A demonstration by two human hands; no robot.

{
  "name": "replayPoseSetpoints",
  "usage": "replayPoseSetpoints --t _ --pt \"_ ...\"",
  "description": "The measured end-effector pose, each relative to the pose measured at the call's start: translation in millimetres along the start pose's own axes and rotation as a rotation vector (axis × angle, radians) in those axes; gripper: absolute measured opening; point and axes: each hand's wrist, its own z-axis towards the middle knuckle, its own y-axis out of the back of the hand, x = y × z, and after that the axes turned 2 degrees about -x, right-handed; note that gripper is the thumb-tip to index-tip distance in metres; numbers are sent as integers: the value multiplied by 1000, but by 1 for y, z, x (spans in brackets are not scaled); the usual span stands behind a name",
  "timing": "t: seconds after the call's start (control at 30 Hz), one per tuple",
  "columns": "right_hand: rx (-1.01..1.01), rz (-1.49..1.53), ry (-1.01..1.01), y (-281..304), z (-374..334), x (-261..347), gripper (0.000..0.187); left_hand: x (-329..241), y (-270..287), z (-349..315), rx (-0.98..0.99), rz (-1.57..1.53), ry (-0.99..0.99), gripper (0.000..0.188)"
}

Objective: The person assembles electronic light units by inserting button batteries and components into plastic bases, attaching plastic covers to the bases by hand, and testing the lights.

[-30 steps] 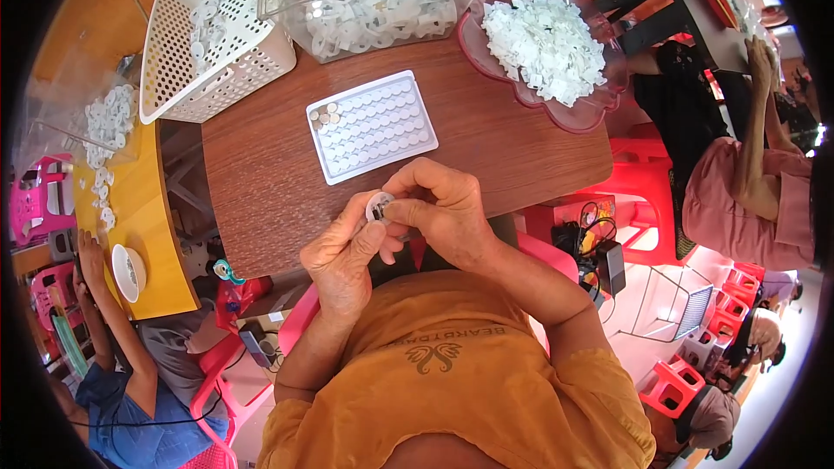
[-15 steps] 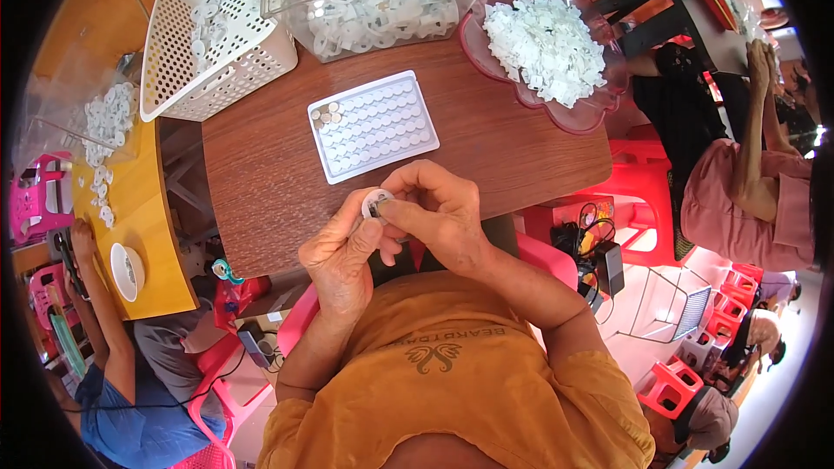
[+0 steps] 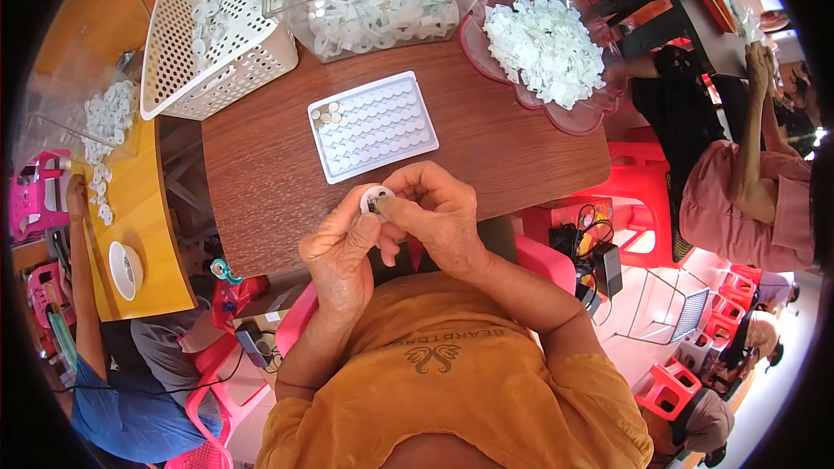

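Over the near edge of the brown table, my left hand pinches a round white plastic piece with a dark, metallic-looking centre. My right hand is closed at the same piece, its thumb pressed onto the centre. Whatever lies under that thumb is hidden. Just beyond my hands lies a white tray with rows of round recesses. A few silvery button cells sit in its far left corner.
At the back stand a white perforated basket, a clear bin of round white parts and a pink scalloped bowl heaped with small translucent pieces. Left, a co-worker's arm reaches over a yellow table beside a white bowl.
My hands stay nearly in place, with the round piece slightly shifted and tilted between them. On the left, the co-worker's arm has reached farther forward toward the loose white parts.
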Motion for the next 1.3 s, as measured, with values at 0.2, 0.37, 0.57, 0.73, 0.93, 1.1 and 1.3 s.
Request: replayPoseSetpoints --t 0.2,0.37,0.57,0.73,0.93,1.1,1.3 --pt "20 16 21 -3 -1 0 10 -2 0 -1 -7 23 -22 34" --pt "-20 15 -9 -5 -3 1 9 2 0 -4 -10 19 -28 33" --pt "-68 0 18 -9 -1 -3 8 5 -1 -1 -9 -6 -7 33" --pt "-49 29 -38 -8 1 1 9 4 1 2 -17 -9 -16 33" --pt "-43 28 43 -5 1 -3 12 3 3 4 -21 -3 15 32" --pt "5 34 60 3 0 -4 14 3 4 2 -1 28 28 32" --pt "-74 -51 61 2 -1 -11 12 2 4 3 -5 -3 63 32"
